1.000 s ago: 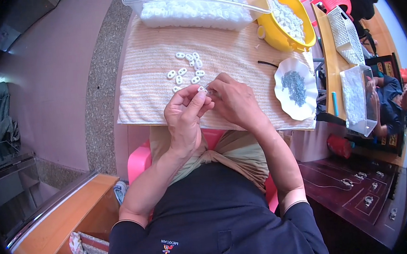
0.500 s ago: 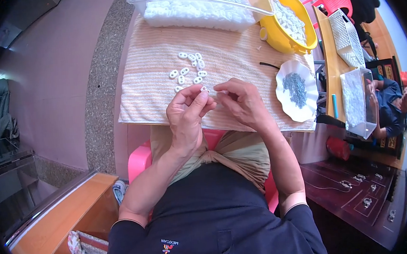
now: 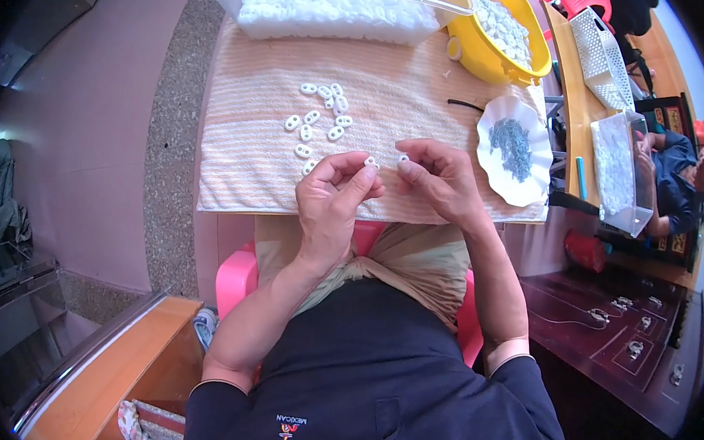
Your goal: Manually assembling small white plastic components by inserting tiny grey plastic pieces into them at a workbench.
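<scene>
Above the towel's near edge, my left hand (image 3: 336,200) pinches a small white plastic piece (image 3: 370,161) with a hole in it between thumb and forefinger. Just to the right, with a gap between, my right hand (image 3: 446,184) grips another small white piece (image 3: 403,159) at its thumb tip; most of that one is hidden by the fingers. Several white oval two-hole pieces (image 3: 303,150) lie loosely on the striped towel (image 3: 254,128), beyond my left hand. One of them sits right by my left knuckles.
At the far edge stands a clear bin (image 3: 337,24) of white pieces, beside a yellow basket (image 3: 471,49) of similar parts. A white scalloped dish (image 3: 494,184) of thin grey-blue pieces (image 3: 512,149) is at right, near a black strip (image 3: 465,104). Another person (image 3: 679,173) sits farther right.
My hands have shifted slightly right, and the right one has turned, so a small white piece now shows at its thumb. The whole view has moved a little.
</scene>
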{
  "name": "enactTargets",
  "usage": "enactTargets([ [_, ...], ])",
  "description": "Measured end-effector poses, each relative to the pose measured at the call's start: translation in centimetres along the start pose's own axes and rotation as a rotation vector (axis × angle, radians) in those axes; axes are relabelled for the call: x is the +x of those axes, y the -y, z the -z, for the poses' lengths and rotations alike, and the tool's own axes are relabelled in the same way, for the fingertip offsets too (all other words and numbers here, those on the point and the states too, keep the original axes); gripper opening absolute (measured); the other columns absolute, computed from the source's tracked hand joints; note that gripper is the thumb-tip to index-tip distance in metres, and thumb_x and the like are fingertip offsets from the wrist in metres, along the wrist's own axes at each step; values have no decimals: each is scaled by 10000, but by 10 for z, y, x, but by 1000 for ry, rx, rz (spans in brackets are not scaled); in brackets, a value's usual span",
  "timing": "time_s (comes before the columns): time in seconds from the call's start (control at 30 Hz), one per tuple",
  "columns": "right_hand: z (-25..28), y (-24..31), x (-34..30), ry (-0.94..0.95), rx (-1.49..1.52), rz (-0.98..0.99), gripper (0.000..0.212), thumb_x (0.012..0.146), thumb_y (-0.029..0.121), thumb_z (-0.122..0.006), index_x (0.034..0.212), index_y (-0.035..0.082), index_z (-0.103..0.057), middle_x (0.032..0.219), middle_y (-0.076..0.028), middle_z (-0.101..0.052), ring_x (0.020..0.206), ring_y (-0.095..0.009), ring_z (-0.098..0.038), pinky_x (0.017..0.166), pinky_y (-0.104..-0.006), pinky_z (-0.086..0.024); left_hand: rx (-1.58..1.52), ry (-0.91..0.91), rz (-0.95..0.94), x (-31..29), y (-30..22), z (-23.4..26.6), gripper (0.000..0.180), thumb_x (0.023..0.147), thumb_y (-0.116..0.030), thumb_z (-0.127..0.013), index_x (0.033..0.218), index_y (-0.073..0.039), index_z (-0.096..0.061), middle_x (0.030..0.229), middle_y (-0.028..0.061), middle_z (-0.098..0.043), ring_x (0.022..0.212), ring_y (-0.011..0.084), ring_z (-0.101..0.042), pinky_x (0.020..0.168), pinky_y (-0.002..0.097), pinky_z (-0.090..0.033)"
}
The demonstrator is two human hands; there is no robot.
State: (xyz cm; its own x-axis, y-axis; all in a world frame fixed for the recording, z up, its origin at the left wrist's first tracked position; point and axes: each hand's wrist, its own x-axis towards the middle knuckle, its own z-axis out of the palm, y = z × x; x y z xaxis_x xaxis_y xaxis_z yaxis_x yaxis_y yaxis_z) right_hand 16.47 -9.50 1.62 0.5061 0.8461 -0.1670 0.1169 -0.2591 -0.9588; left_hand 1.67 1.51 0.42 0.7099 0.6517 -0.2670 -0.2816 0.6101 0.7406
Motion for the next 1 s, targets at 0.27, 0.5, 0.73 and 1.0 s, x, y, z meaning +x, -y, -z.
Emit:
enactTargets([
  [0.27,0,-5,-4,-9,144,12,264,895,34,-635,1148,-36,-606,847,-34,-631,752,-104,-635,676,-227,-515,41,26,36,-1,3,1,205,877,-11,-632,1074,26,-594,900,65,-628,776,116,-633,732,265,-569],
  [0.5,-6,-6,-3,-9,288,0,287,881,29,-650,1152,-46,-592,859,-15,-618,775,-74,-599,695,-225,-513,75,17,55,-1,1,-2,223,882,-55,-644,1061,67,-590,882,112,-654,751,136,-649,701,252,-551],
  [0.73,0,-12,-4,39,300,-3,307,887,8,-632,1183,-46,-575,910,-66,-653,807,-112,-633,731,-242,-532,119,45,67,0,2,-1,220,888,-61,-633,1060,70,-593,882,120,-666,754,137,-654,701,252,-552],
  [1.0,-2,-10,-6,55,321,15,319,891,4,-625,1200,-52,-567,943,-105,-672,827,-147,-654,762,-267,-543,156,71,76,0,1,0,223,893,-73,-634,1063,65,-597,907,125,-674,761,137,-661,704,249,-556],
])
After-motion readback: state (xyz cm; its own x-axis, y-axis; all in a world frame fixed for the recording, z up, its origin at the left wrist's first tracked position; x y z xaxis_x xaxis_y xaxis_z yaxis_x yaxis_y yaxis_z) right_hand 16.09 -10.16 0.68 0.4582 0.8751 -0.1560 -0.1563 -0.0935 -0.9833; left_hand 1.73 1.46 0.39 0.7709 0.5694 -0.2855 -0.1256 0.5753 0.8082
